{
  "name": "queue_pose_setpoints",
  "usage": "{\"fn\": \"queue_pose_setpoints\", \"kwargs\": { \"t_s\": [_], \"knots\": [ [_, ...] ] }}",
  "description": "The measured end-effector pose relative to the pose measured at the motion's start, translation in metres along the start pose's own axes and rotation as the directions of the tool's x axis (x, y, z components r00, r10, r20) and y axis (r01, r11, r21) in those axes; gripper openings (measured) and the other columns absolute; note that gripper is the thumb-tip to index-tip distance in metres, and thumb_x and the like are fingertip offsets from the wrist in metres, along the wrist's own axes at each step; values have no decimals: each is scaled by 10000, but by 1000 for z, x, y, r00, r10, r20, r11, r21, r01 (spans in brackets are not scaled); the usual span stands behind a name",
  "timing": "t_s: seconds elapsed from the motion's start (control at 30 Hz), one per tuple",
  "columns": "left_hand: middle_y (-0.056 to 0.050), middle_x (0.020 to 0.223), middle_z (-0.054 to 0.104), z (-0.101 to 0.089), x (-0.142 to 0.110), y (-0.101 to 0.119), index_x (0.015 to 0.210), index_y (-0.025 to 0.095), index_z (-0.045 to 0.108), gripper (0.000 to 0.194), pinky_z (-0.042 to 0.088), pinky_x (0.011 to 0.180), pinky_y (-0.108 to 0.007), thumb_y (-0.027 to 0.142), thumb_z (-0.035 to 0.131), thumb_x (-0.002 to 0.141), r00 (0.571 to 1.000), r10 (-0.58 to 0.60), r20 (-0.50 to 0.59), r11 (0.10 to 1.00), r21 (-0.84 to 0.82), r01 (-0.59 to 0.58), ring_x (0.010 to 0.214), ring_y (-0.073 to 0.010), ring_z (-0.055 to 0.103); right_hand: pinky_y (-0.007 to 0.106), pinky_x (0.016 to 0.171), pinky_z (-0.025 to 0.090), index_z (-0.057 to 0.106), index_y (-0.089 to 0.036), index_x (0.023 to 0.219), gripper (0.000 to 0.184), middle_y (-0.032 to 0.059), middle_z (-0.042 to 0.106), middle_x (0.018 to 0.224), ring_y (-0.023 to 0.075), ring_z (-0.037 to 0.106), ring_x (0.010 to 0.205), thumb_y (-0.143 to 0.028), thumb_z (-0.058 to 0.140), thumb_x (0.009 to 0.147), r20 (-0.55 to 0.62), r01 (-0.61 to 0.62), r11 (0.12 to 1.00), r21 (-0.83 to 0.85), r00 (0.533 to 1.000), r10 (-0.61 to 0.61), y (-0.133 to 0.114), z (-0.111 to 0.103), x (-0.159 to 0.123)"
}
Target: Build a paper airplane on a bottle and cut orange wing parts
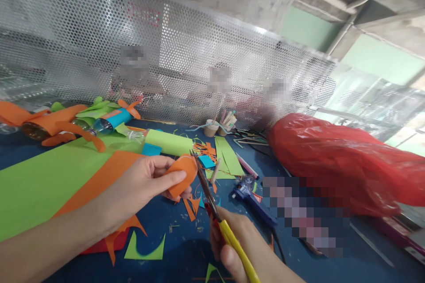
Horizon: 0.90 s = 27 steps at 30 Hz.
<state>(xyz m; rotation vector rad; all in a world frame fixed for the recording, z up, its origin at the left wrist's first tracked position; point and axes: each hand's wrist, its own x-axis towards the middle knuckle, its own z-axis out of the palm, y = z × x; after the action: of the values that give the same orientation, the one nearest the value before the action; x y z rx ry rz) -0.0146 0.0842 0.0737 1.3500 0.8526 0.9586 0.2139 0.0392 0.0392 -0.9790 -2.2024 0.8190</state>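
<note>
Between the thumb and fingers of my left hand (159, 179) is a rounded orange paper piece (189, 169). My right hand (239, 234) is wrapped round scissors (229, 232) with yellow and red handles. The blade tips are at the right edge of the orange piece; whether they touch it I cannot tell. Below my hands lie orange paper scraps (191, 208) and a green paper offcut (146, 247). Behind my left hand a green paper-wrapped bottle (169, 141) rests on its side.
A blue glue gun (255, 205) lies right of the scissors. A large red plastic bag (332, 159) fills the right side. Cups of markers (227, 121) stand by the perforated metal screen (199, 62). Green sheets (29, 185) and paper-wrapped bottles (53, 124) are at left.
</note>
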Motion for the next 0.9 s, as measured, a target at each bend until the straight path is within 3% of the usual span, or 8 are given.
{"fn": "queue_pose_setpoints", "kwargs": {
  "t_s": [0.4,0.9],
  "knots": [
    [27,664,724,-1,1,4,666,206,693,204,509,629,-202,358,715,801,1000,-8,-20,1000,-26,7,625,-117,650,241,422,212,370,-212,654,672,-63,327,554,89,289,473,-857,254,802,-17,-84,996,0,996,84,0,-2,-2],
    [7,663,718,-6,1,3,739,207,702,193,507,672,-260,392,715,792,998,-6,-69,1000,-7,5,648,-144,647,230,402,179,354,-211,635,681,-70,294,540,79,249,459,-860,229,804,-31,-105,990,-95,994,103,0,-2,-3]
  ]
}}
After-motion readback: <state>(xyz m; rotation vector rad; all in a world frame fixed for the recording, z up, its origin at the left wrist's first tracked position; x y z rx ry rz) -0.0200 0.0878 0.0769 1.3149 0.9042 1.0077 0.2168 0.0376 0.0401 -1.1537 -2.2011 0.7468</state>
